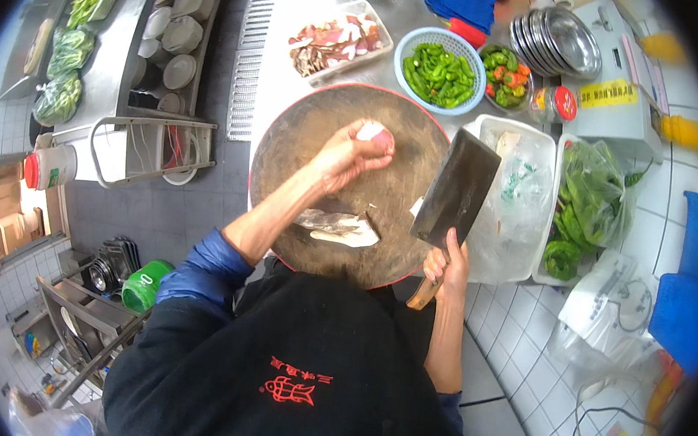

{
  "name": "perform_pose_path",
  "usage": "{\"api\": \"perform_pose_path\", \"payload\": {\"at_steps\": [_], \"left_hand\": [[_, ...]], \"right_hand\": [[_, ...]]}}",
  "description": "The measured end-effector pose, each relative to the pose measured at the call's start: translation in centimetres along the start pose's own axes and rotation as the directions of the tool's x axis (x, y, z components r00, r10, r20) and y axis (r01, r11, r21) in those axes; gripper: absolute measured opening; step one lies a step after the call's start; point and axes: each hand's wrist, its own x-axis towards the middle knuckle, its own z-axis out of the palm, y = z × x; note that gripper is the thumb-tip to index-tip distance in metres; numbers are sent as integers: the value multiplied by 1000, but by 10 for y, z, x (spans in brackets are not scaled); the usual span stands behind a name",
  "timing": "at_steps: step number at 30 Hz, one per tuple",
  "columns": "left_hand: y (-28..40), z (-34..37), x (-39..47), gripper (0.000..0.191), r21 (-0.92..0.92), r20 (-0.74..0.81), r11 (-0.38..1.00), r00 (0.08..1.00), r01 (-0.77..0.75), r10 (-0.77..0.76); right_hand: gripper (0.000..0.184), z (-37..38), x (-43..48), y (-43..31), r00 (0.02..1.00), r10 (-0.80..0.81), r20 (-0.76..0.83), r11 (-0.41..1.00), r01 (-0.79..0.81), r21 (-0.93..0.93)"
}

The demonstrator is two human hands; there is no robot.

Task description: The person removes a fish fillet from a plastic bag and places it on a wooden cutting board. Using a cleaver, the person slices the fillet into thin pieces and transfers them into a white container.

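Over the round wooden chopping block, my left hand holds a small piece of pink and white meat between thumb and fingers. My right hand grips the wooden handle of a broad cleaver, its dark blade raised at the block's right edge. A pale strip with a greyish skin, perhaps meat or fat, lies on the near part of the block, below my left forearm. Sliced meat fills a clear plastic tray beyond the block's far edge.
Behind the block stand a blue basket of green peppers, a bowl of mixed peppers, stacked metal bowls and a red-lidded jar. A white bin with a plastic liner and a tray of bagged green peppers adjoin on the right.
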Motion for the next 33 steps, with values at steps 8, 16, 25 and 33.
{"api": "perform_pose_path", "payload": {"at_steps": [8,16,25,33], "left_hand": [[-49,19,5,35,142,-63,922,933,361,-355],[-73,27,-2,31,423,6,899,992,112,-126],[-116,36,4,23,839,538,-172,835,-517,116],[-135,40,23,34,834,462,-346,887,-429,16]], "right_hand": [[30,4,5,-3,998,22,64,993,-29,116],[32,-7,6,-16,996,-28,87,979,10,203],[30,-36,-6,-15,995,-96,28,975,89,206],[23,-31,-15,-7,994,-75,-81,977,90,192]]}}
